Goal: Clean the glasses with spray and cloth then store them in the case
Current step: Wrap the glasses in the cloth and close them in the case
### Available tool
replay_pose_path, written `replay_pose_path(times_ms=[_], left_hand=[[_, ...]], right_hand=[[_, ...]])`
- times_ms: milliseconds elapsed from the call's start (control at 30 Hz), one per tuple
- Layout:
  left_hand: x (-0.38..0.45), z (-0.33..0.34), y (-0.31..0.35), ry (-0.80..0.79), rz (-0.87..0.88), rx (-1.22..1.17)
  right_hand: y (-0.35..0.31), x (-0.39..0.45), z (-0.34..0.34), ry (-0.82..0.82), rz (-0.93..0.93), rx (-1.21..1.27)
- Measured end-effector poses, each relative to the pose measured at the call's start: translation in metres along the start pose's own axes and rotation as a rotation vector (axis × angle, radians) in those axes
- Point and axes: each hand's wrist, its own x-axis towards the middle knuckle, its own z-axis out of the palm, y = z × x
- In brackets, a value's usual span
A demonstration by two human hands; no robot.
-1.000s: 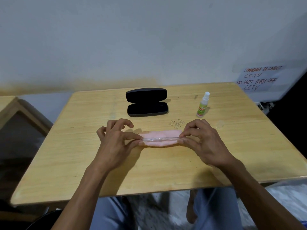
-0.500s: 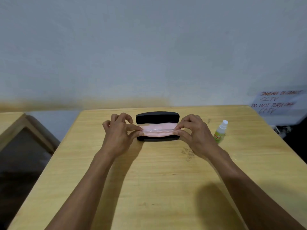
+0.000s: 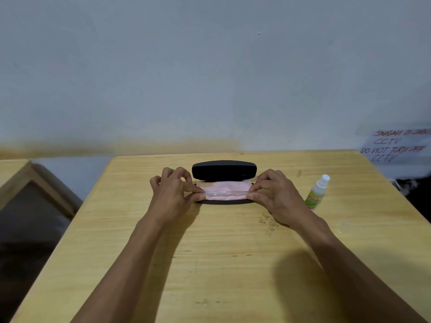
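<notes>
Black case – pink cloth – white-capped green-labelled spray bottle

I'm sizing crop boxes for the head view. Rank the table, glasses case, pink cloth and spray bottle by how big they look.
1. table
2. glasses case
3. pink cloth, partly hidden by the hands
4. spray bottle

Cloth versus bottle is close.

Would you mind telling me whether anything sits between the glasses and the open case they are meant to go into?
Nothing visible blocks them. Both hands, left hand and right hand, hold the clear glasses with the pink cloth right over the open black case. The spray bottle stands apart, to the right.
</notes>
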Motion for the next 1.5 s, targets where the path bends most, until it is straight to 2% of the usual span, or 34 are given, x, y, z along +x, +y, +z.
replay_pose_path(times_ms=[267, 500, 633, 767, 900, 967, 1100, 1233, 1367, 1500], left_hand=[[0.007, -0.01, 0.006, -0.154, -0.097, -0.175], [0.002, -0.007, 0.008, -0.11, -0.158, -0.149], [0.0, -0.007, 0.003, -0.171, -0.144, -0.174], [-0.008, -0.007, 0.004, -0.105, -0.136, -0.214], [-0.014, -0.011, 0.005, 0.071, -0.252, -0.365], [-0.01, -0.015, 0.005, 0.132, -0.341, -0.447], [0.009, -0.022, 0.013, 0.072, -0.488, -0.666], [0.021, -0.016, 0.015, 0.003, -0.565, -0.722], [0.028, -0.016, 0.014, -0.033, -0.621, -0.827], [0.031, -0.021, 0.012, -0.106, -0.667, -0.899]], right_hand=[[-0.004, 0.006, -0.005, -0.083, 0.107, -0.012], [-0.006, 0.002, -0.004, -0.071, 0.14, 0.023], [-0.006, -0.003, -0.003, -0.025, 0.138, 0.037], [-0.008, -0.006, -0.002, -0.005, 0.147, 0.089], [-0.016, -0.008, -0.008, 0.205, 0.243, 0.168], [-0.02, -0.002, -0.01, 0.245, 0.336, 0.266], [-0.025, 0.019, -0.009, 0.166, 0.496, 0.49], [-0.027, 0.028, -0.006, 0.082, 0.586, 0.534], [-0.029, 0.031, -0.008, 0.088, 0.656, 0.623], [-0.026, 0.03, -0.016, -0.012, 0.689, 0.724]])
